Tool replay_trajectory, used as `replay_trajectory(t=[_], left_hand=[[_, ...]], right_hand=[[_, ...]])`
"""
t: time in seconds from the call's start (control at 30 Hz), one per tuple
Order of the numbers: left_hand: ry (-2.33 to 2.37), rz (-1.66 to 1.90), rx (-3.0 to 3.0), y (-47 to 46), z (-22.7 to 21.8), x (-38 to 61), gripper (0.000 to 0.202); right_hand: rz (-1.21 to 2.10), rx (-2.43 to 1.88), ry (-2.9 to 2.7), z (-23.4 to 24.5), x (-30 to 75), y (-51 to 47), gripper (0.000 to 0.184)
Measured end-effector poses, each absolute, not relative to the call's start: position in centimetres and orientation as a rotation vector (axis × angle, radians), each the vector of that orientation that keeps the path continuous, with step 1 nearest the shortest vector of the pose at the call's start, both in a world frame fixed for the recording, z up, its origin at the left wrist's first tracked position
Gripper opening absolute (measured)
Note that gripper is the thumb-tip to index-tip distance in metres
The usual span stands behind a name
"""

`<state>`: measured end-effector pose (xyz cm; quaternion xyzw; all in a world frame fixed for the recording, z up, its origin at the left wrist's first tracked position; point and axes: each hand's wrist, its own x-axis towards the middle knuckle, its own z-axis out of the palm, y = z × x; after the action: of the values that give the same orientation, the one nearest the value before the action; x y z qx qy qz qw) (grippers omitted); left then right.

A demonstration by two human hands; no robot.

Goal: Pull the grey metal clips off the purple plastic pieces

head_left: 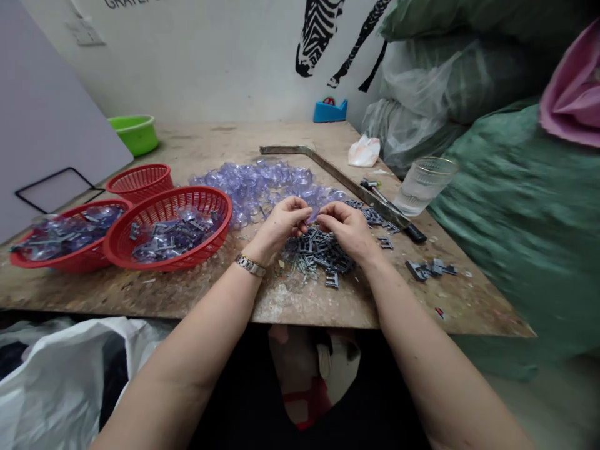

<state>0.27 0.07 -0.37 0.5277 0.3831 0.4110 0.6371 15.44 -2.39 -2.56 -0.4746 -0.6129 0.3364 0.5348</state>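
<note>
My left hand [291,219] and my right hand [345,226] meet above the middle of the table, fingers pinched towards each other. Between the fingertips is a small clear purple plastic piece [313,215], held by the left and touched or held by the right. Under the hands lies a heap of grey plastic brackets [323,250], with small metal screws or pins [305,265] at its near left side. Behind them spreads a pile of clear purple suction-cup-like pieces [253,184]. Part of the held piece is hidden by the fingers.
Red baskets [169,261] with purple and grey parts stand at the left, beside another red basket [140,181]. A bent metal bar [337,178], a black-handled tool [394,209] and a glass [424,184] lie or stand right. Green sacks [506,219] crowd the table's right edge.
</note>
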Motion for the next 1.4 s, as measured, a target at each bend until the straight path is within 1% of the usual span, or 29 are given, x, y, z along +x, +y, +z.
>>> replay_trajectory(t=[0.13,0.3,0.53,0.6,0.77,0.93,1.13,1.23,1.4], left_hand=[[0.936,1.017,1.430,0.1,-0.6,0.6,0.013],[0.859,0.904,1.736,0.2,-0.9,0.4,0.017],[0.898,0.877,1.711,0.0,-0.6,0.4,0.012],[0.934,0.905,1.642,0.1,-0.4,0.4,0.013],[0.971,1.004,1.474,0.3,-0.3,0.1,0.016],[0.993,1.004,1.448,0.4,-0.4,-0.1,0.017],[1.032,1.001,1.468,0.2,-0.2,-0.1,0.019],[1.049,0.997,1.468,0.3,-0.2,-0.1,0.019],[1.066,0.980,1.460,0.2,-0.2,0.0,0.020]], right_hand=[[0.789,-1.152,-1.362,-2.6,15.6,-2.2,0.017],[0.741,-1.157,-1.317,-2.9,15.9,-2.0,0.020],[0.696,-1.182,-1.388,-3.2,16.0,-1.8,0.018],[0.602,-1.237,-1.453,-3.3,16.2,-1.8,0.015],[0.128,-1.526,-1.778,-4.0,16.5,-2.1,0.011],[-0.102,-1.761,-1.932,-4.5,16.4,-2.5,0.020],[-0.117,-1.936,-1.961,-3.8,15.8,-2.8,0.020],[-0.100,-1.933,-1.962,-3.6,15.8,-2.9,0.016],[-0.082,-1.909,-1.904,-3.4,16.4,-2.7,0.022]])
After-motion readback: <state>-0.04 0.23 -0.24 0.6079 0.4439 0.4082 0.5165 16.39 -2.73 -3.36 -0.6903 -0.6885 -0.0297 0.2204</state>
